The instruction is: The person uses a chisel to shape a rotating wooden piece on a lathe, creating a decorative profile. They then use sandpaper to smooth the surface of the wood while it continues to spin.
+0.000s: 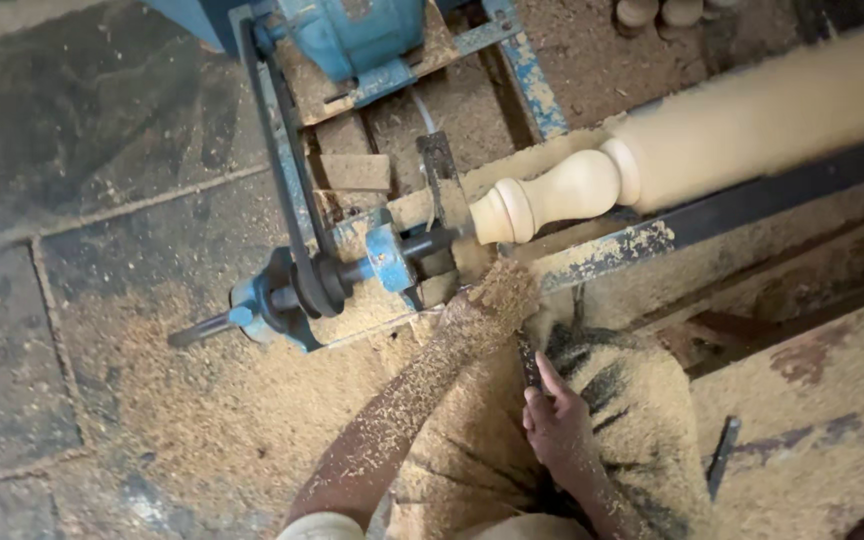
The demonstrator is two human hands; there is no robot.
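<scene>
Seen from above, a pale turned wooden spindle (652,160) lay across a blue lathe (352,270), and just below its rounded end the sawdust-caked left hand (487,300) pressed a chisel (529,362) steady while the right hand (555,425) closed around its handle.

Pale turned wooden spindle (652,160) lying across the lathe, dark chisel (529,365) held beneath its rounded end
</scene>
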